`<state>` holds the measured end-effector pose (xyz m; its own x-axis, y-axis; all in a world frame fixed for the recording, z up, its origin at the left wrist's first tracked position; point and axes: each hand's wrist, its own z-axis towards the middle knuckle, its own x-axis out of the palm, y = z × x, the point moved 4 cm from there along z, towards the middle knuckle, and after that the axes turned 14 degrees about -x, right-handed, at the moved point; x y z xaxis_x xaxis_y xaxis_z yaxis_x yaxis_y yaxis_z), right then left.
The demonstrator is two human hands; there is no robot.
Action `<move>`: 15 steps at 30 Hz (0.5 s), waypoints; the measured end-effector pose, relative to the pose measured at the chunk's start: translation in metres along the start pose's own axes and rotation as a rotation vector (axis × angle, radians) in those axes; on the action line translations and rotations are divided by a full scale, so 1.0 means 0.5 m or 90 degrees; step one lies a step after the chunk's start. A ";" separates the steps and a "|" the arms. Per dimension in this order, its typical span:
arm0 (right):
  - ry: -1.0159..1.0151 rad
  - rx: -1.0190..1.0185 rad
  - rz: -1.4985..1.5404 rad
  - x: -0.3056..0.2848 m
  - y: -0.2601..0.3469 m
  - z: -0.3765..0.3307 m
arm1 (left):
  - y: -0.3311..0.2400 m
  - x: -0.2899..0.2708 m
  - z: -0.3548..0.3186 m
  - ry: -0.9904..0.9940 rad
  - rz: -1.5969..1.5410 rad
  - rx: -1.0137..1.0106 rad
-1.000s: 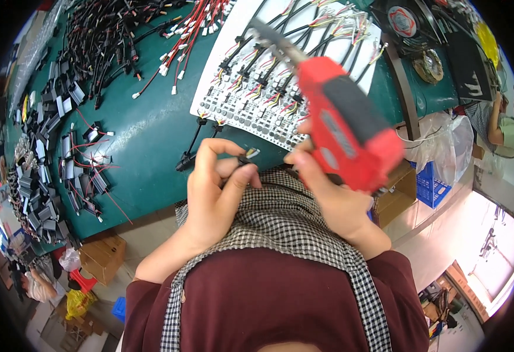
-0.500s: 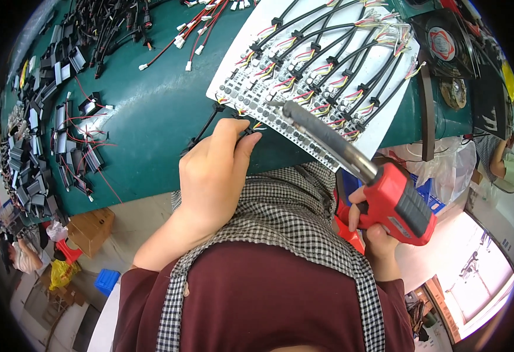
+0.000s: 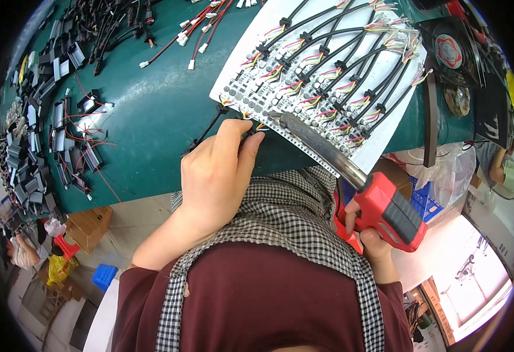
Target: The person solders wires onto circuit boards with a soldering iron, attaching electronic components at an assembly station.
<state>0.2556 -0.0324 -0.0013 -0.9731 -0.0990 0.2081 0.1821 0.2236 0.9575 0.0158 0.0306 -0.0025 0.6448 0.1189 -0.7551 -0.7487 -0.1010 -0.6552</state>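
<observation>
Pinching a black wire (image 3: 210,126), left hand (image 3: 216,176); right hand (image 3: 367,234) gripping red soldering gun (image 3: 351,185) over board (image 3: 321,76).

Bench surroundings
Green table (image 3: 151,135); black connector pile (image 3: 28,152); red-wired leads (image 3: 192,29); round fan (image 3: 452,51); blue crate (image 3: 104,276).

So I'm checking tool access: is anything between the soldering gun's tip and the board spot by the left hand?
Nothing visible. The soldering gun tip already lies at the circuit board edge, beside the left hand fingertips pinching a wire.
</observation>
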 end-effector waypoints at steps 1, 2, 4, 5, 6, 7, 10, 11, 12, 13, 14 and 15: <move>0.002 0.000 0.000 -0.008 -0.007 -0.006 | 0.001 0.000 0.000 0.001 -0.002 -0.001; 0.035 -0.025 -0.169 -0.016 -0.012 -0.014 | 0.001 -0.001 0.000 0.000 -0.002 -0.002; 0.070 -0.052 -0.338 -0.019 -0.019 -0.017 | 0.002 0.000 0.000 -0.001 0.003 -0.005; 0.064 -0.059 -0.388 -0.018 -0.021 -0.016 | 0.001 0.001 0.000 -0.002 0.003 -0.006; 0.059 -0.067 -0.438 -0.019 -0.023 -0.015 | 0.001 0.001 0.001 0.001 0.009 -0.006; 0.060 -0.068 -0.440 -0.021 -0.026 -0.016 | 0.000 0.000 0.000 0.003 0.012 -0.005; 0.087 -0.115 -0.421 -0.022 -0.026 -0.014 | -0.001 0.000 -0.001 0.004 0.012 -0.001; 0.090 -0.115 -0.390 -0.020 -0.024 -0.008 | -0.001 0.000 -0.001 0.004 0.012 -0.002; 0.093 -0.114 -0.360 -0.019 -0.024 -0.005 | -0.001 0.000 -0.001 0.005 0.014 -0.001; 0.094 -0.114 -0.360 -0.021 -0.025 -0.005 | -0.001 0.001 -0.001 0.007 0.016 0.001; 0.096 -0.136 -0.362 -0.022 -0.025 -0.005 | -0.001 0.000 -0.002 0.007 0.016 0.000; 0.098 -0.158 -0.363 -0.023 -0.024 -0.005 | -0.002 0.000 -0.002 0.009 0.014 -0.004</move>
<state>0.2648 -0.0366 -0.0147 -0.8987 -0.2784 -0.3390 -0.3128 -0.1349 0.9402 0.0165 0.0298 -0.0019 0.6308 0.1023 -0.7692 -0.7614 -0.1094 -0.6390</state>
